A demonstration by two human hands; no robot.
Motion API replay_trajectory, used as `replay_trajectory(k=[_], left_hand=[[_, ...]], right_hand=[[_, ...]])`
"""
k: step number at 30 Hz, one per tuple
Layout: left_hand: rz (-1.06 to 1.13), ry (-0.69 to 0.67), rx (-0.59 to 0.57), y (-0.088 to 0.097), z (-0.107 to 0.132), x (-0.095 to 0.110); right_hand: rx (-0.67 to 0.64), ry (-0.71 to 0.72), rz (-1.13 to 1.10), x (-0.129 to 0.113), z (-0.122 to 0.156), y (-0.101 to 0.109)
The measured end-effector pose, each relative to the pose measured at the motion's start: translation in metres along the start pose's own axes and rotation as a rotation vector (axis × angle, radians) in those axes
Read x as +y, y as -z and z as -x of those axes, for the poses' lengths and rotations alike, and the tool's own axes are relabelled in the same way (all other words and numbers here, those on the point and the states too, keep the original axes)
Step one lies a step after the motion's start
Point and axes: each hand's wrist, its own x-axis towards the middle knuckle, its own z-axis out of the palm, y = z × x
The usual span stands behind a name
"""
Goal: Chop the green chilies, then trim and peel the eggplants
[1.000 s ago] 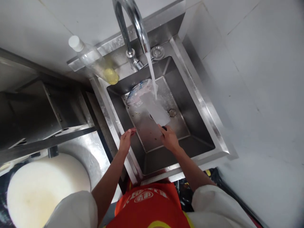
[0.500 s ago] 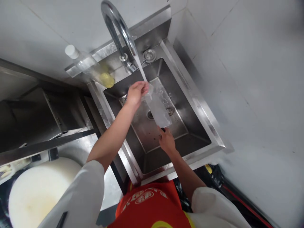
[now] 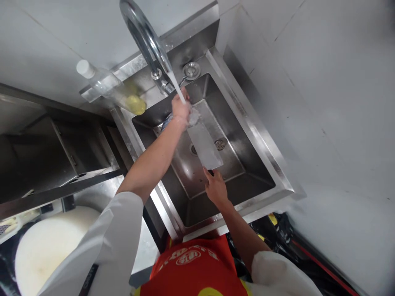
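My right hand [image 3: 216,187] is closed on the dark handle of a cleaver [image 3: 205,146], thumb lying along the handle's top. The broad, pale, wet blade points up and left over the sink [image 3: 261,164]. My left hand [image 3: 181,107] is beyond the blade's far end, its fingers curled, under the stream from the faucet [image 3: 148,35]. Water splashes over that hand and the blade's far end, hiding whether the hand holds anything. The faucet's thin lever [image 3: 182,80] stands just past the fingers. A bluish item [image 3: 166,122], its kind unclear, sits partly hidden behind my left wrist.
A clear bottle with a white cap [image 3: 106,84] and yellowish bottom stands at the sink's left back corner. A strainer plug [image 3: 191,70] lies on the back ledge. Lower left is a round white chopping board [image 3: 55,242]. Tiled wall [image 3: 327,102] rises on the right.
My left hand has moved from the blade's far end up and away, into the stream by the faucet lever. The cleaver stays nearly in place in my right hand.
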Motion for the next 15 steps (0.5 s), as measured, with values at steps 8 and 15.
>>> replay_trajectory(k=[8, 15], left_hand=[[-0.122, 0.245, 0.052, 0.105, -0.001, -0.008], [-0.243, 0.111, -0.106, 0.092, -0.016, 0.009]], right_hand=[[-0.033, -0.027, 0.034, 0.002, -0.013, 0.005], [-0.011, -0.036, 0.044, 0.009, -0.009, 0.004]])
